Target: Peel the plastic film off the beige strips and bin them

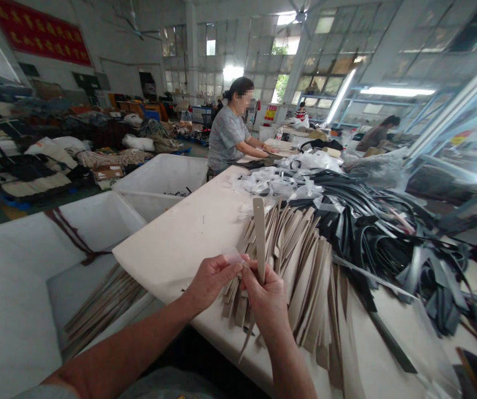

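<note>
My right hand (267, 293) is closed around a beige strap (259, 230), which stands nearly upright with a small hole near its rounded top end. The strap's lower end hangs below the hand. Against it, my left hand (211, 277) pinches a small, pale, translucent piece (233, 256) that looks like film or tape. The fingertips of both hands meet beside the strap. Just behind and to the right, a heap of similar beige straps (300, 271) lies fanned out on the table (180, 221).
Black straps (371, 221) pile up at the right, with crumpled clear plastic (275, 183) beyond. At my left stand white bins (9, 271), the nearer holding a bundle of strips (101, 305). A co-worker (228, 136) stands at the table's far left side.
</note>
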{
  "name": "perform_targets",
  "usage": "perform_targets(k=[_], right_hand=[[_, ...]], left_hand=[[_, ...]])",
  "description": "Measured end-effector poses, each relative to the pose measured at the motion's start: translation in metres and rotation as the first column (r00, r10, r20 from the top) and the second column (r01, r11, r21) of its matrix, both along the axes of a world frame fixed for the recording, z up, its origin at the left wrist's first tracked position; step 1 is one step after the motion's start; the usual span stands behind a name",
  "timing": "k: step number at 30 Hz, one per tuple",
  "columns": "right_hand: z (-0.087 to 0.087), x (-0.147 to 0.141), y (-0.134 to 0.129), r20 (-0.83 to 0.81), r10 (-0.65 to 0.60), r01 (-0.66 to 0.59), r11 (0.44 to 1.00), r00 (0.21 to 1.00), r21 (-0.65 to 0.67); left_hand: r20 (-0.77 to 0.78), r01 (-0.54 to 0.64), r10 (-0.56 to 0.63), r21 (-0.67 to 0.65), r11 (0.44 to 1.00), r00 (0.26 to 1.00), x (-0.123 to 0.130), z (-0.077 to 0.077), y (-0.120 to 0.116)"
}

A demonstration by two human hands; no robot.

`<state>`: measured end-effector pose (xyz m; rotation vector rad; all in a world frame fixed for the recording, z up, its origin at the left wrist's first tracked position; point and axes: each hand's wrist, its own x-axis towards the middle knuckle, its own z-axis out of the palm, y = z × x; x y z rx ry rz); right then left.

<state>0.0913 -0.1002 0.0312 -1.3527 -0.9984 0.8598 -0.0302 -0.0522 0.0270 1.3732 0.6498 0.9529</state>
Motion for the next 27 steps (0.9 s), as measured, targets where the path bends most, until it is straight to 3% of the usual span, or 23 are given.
perform_targets(k=[3,5,9,12,17,22,27], right_hand=[[-0.002,0.003,-0.005,0.018,0.029,-0.029,1.000,0.999,-0.002],[0.000,0.005,-0.014,-0.001,0.084,-0.084,0.996,0.996,-0.015],[-0.001,0.013,-0.044,-0.110,0.152,-0.162,0.983,0.982,-0.090],[-0.013,0.019,-0.066,-0.113,0.147,-0.166,0.969,0.983,-0.184],[-0.027,0.017,-0.085,-0.066,0.079,-0.086,0.989,0.995,-0.122],[-0.021,0.008,-0.095,0.020,-0.087,0.089,0.993,0.996,-0.080],[-0.023,0.005,-0.101,-0.097,0.018,-0.030,0.992,0.995,-0.126]], left_hand=[[-0.103,-0.046,0.063,0.165,0.985,0.993,-0.003,0.009,0.008],[-0.157,-0.086,0.118,0.200,0.976,0.981,-0.010,0.020,0.023],[-0.029,-0.235,0.239,0.109,0.966,0.971,-0.029,0.049,0.063],[0.157,-0.245,0.247,-0.034,0.969,0.956,-0.036,0.059,0.073],[0.268,-0.094,0.197,-0.355,0.930,0.943,-0.033,0.039,0.052],[0.312,-0.037,0.200,-0.459,0.888,0.929,-0.028,0.025,0.038],[0.332,-0.001,0.191,-0.496,0.868,0.924,-0.028,0.025,0.037]])
